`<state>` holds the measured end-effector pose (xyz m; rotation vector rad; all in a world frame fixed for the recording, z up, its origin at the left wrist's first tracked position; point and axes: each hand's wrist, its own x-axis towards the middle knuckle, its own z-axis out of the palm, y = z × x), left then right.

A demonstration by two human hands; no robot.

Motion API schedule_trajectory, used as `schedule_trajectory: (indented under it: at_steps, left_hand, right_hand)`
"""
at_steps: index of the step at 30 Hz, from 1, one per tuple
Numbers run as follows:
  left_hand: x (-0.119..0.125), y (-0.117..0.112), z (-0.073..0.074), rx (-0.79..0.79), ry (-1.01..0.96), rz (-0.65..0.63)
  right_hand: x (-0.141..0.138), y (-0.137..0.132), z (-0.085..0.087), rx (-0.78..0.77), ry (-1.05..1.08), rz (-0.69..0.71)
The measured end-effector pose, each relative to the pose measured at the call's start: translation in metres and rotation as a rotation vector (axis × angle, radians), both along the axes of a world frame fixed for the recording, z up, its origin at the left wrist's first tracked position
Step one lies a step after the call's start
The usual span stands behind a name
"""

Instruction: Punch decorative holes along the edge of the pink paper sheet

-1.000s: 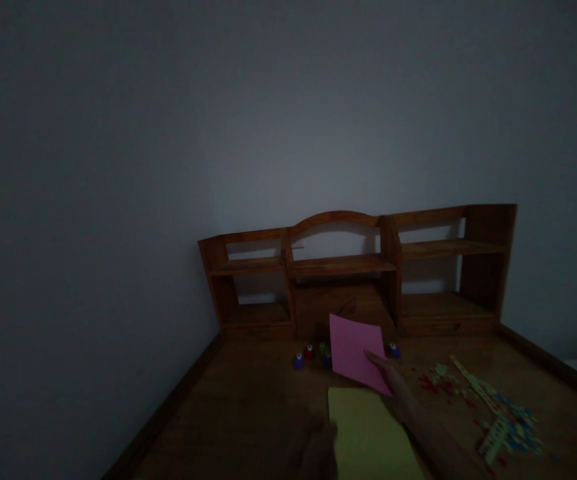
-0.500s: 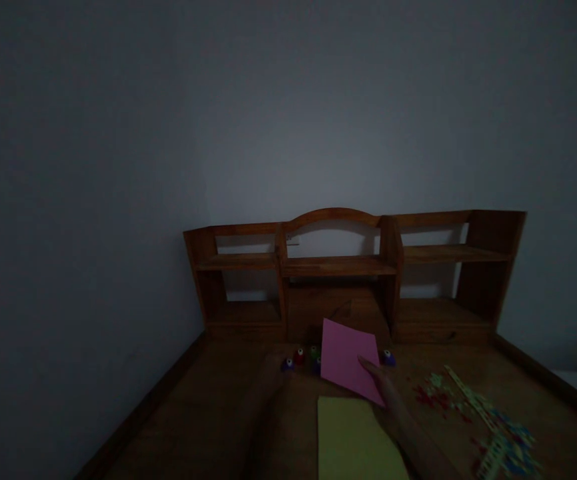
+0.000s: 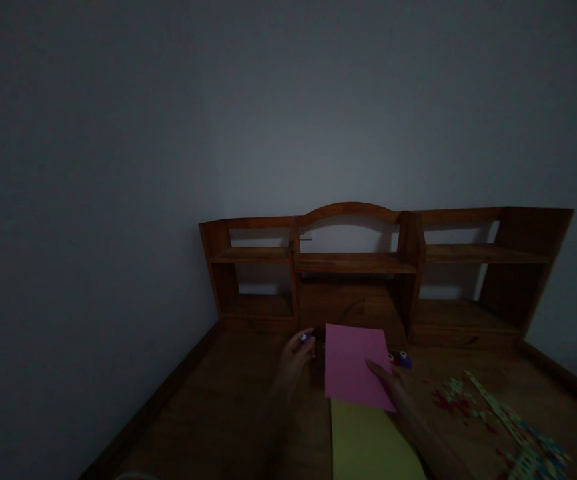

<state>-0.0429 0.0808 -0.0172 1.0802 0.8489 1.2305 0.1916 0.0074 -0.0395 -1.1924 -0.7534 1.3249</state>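
Note:
The scene is dim. My right hand pinches the lower right part of a pink paper sheet and holds it tilted up above the desk. My left hand reaches past the sheet's left edge, its fingers closed around a small purple paper punch at the back of the desk. Another purple punch sits just right of the pink sheet. A yellow sheet lies flat on the desk below the pink one.
A wooden shelf unit stands along the back of the wooden desk, against a grey wall. Coloured paper scraps and punched strips are scattered at the right. A raised lip runs along the desk's left edge.
My left hand has come forward from the bottom edge to the punches behind the pink sheet and closed on the purple one. The pink sheet has turned squarer to me.

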Motion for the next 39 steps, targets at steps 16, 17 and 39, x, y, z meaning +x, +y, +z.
schedule_trajectory:
  at_steps: [16,17,39]
  left_hand:
    - [-0.008,0.008,-0.017,-0.136,-0.257,-0.083]
    - [-0.007,0.008,-0.018,-0.13,-0.263,-0.095]
    - [-0.01,0.004,-0.02,-0.059,-0.235,-0.13]
  right_hand:
    - [-0.018,-0.006,-0.003,0.035,-0.288,0.018]
    - [-0.019,-0.007,-0.003,0.043,-0.294,0.02]
    - [-0.015,-0.008,-0.009,0.126,-0.386,0.008]
